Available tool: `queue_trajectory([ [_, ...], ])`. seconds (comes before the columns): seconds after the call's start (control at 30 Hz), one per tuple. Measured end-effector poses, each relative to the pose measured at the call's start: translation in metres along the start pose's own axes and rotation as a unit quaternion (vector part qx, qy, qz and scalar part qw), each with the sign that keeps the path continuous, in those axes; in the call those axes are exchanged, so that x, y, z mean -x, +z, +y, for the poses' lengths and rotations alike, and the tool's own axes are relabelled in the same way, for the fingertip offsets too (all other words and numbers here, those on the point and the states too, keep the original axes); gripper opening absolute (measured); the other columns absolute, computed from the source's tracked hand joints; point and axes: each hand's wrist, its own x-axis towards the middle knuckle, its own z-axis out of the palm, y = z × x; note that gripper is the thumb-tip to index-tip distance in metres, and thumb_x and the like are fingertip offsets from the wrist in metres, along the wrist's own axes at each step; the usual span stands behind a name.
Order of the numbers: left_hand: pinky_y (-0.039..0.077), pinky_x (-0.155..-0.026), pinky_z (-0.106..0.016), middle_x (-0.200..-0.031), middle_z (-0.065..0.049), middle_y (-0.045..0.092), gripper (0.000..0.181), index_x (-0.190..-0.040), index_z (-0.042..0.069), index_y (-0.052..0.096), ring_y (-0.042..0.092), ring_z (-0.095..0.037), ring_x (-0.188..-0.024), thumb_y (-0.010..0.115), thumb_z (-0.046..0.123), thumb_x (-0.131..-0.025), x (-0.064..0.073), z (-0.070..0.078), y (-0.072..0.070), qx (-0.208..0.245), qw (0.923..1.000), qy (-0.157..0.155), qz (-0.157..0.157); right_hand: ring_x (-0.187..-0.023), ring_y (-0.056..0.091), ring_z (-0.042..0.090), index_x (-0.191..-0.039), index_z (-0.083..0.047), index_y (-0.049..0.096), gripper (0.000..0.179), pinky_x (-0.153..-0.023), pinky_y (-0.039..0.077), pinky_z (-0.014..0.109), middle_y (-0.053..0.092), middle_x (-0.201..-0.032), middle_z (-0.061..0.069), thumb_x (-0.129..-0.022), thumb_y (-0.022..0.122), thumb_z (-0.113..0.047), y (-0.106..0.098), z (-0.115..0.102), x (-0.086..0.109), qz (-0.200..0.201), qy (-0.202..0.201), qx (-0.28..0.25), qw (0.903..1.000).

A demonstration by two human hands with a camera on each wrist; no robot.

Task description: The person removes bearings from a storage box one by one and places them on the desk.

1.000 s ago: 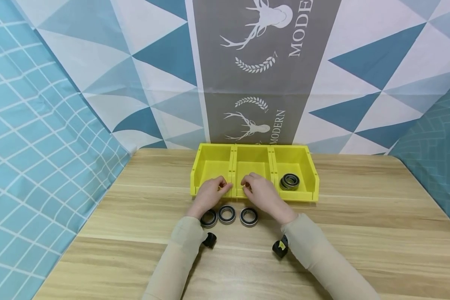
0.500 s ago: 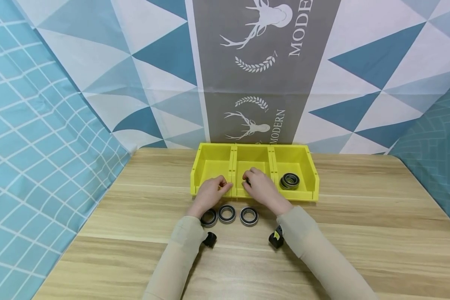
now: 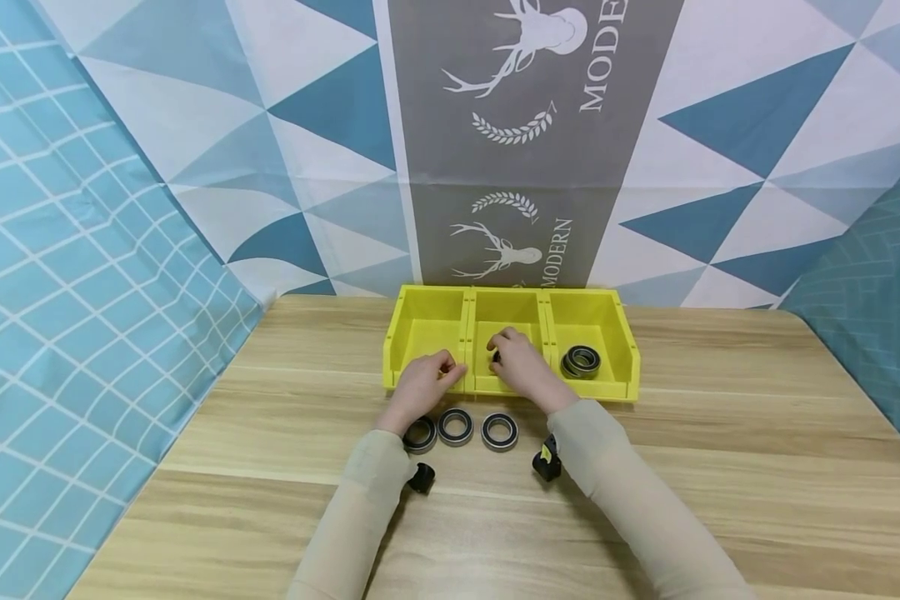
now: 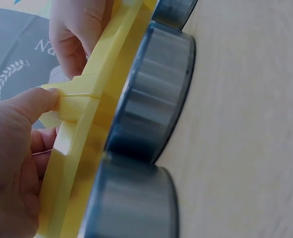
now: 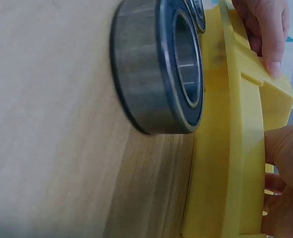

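Observation:
A yellow three-compartment storage bin (image 3: pixel 600 390) stands at the back of the table. My left hand (image 3: pixel 420 385) grips it at the divider between the left and middle compartments, thumb (image 4: pixel 46 99) on the divider top and fingers curled behind the front wall. My right hand (image 3: pixel 523 365) reaches into the middle compartment, its thumb and fingers pinching a dark bearing (image 3: pixel 497 357) that is mostly hidden. In front of the bin lie three black-sealed steel ball bearings: a left one (image 3: pixel 429 447) partly covered by my left wrist, a middle one (image 3: pixel 456 442), and a right one (image 3: pixel 499 447).
Bearings (image 3: pixel 585 360) lie overlapping in the right compartment. Black wrist cameras hang under the left sleeve (image 3: pixel 360 475) and right sleeve (image 3: pixel 600 454). A patterned cloth (image 3: pixel 330 167) rises right behind the wooden table (image 3: pixel 720 433).
My right hand has moved up and slightly left, deeper into the middle compartment, and a dark bearing now shows between its fingers. The left hand has stayed at the divider.

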Motion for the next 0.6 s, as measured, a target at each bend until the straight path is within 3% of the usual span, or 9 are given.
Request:
queue_trajectory([
  [0.33,0.033,-0.057,-0.026,-0.06,0.003,0.044,0.027,-0.077,0.016,0.052,0.042,-0.013,-0.057,0.052,0.039,-0.091,0.0,-0.001,0.0,0.004,1.0,-0.007,-0.003,-0.116,0.043,0.037,-0.123,-0.003,0.052,0.042,-0.095,0.037,0.046,0.043,-0.129,0.019,-0.085,0.063,-0.018,-0.002,-0.002,-0.009,-0.085,0.055,-0.001,0.9949],
  [0.6,0.033,-0.057,-0.026,-0.06,0.004,0.045,0.027,-0.077,0.016,0.052,0.042,-0.013,-0.058,0.052,0.038,-0.091,0.001,-0.001,0.0,0.005,1.0,-0.002,0.001,-0.119,0.042,0.039,-0.132,-0.004,0.044,0.051,-0.097,0.036,0.048,0.039,-0.134,0.022,-0.085,0.062,-0.017,-0.003,-0.001,-0.014,-0.126,0.077,-0.008,0.9891],
])
